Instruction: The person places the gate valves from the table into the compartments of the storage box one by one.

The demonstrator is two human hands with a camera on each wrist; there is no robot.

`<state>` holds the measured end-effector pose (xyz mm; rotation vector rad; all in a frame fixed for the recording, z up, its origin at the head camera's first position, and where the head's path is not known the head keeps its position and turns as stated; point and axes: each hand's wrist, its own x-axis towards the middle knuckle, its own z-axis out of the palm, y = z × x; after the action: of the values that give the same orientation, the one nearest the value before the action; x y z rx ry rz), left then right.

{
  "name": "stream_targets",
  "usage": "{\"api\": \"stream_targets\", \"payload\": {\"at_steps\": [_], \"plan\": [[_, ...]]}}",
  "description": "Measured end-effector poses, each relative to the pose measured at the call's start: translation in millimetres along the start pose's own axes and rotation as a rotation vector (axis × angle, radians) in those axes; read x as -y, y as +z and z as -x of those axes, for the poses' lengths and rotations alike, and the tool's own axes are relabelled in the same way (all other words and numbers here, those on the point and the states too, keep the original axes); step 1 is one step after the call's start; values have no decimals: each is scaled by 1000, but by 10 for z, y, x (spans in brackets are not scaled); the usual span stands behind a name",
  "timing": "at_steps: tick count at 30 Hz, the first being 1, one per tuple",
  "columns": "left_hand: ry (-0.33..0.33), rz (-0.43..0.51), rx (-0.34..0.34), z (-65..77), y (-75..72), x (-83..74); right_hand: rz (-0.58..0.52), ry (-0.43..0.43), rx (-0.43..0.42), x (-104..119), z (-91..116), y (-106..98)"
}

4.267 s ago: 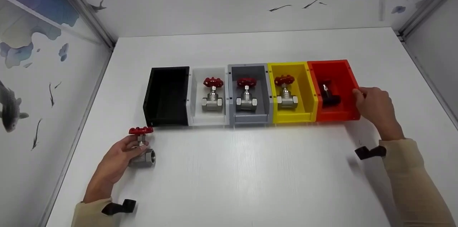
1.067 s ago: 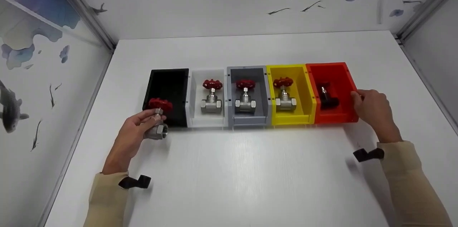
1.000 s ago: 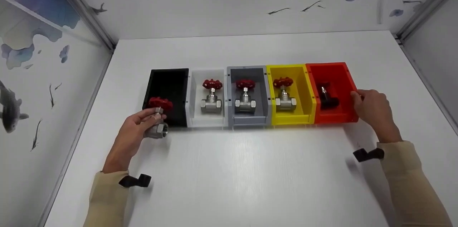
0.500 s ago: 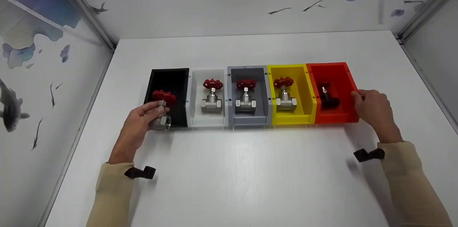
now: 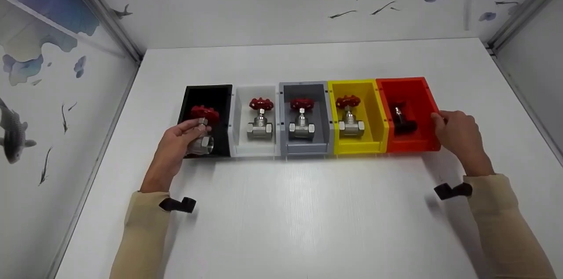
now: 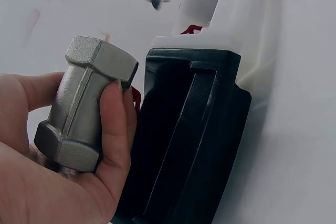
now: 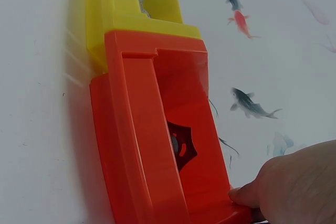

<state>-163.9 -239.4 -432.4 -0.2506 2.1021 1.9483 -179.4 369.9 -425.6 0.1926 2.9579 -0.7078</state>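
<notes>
My left hand (image 5: 171,147) grips a silver gate valve (image 5: 203,145) by its neck, below its red handwheel (image 5: 205,113). The valve overlaps the front of the black bin (image 5: 223,133) in the head view, handwheel over the bin's interior. Seen from the left wrist, its hex-ended body (image 6: 84,103) stands beside the bin's mouth, curled fingers around it. At the row's far end my right hand (image 5: 459,136) pinches the right wall of the red bin (image 5: 413,145), thumb on the wall's edge. A valve with a dark body (image 5: 404,126) lies in that bin.
Between the black and red bins stand a white bin (image 5: 255,149), a grey bin (image 5: 306,149) and a yellow bin (image 5: 361,146), joined side by side. Each contains a silver valve with a red handwheel. White panels with painted fish border the white table (image 5: 299,217).
My left hand has carried the valve from the table left of the bins, forward and rightward, to the black bin. My right hand has stayed at the red bin.
</notes>
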Motion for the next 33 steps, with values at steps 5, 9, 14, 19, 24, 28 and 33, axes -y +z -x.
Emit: {"api": "stream_targets", "payload": {"at_steps": [5,9,14,19,24,28,33], "plan": [[2,18,-11,-59,18,9,2,-10,-9,-9,-4,7],[12,43,-15,-105,37,7,1,-18,-19,-8,1,11],[14,76,-10,-174,51,5,-5,-35,-45,8,18,12],[3,72,-14,-227,73,3,-7,-45,-57,15,29,13],[3,88,-2,-267,94,2,-7,-42,-52,11,30,14],[3,103,-2,-301,109,0,-11,-31,-44,7,22,18],[-20,100,-19,-351,125,8,-14,-24,-41,5,13,30]]}}
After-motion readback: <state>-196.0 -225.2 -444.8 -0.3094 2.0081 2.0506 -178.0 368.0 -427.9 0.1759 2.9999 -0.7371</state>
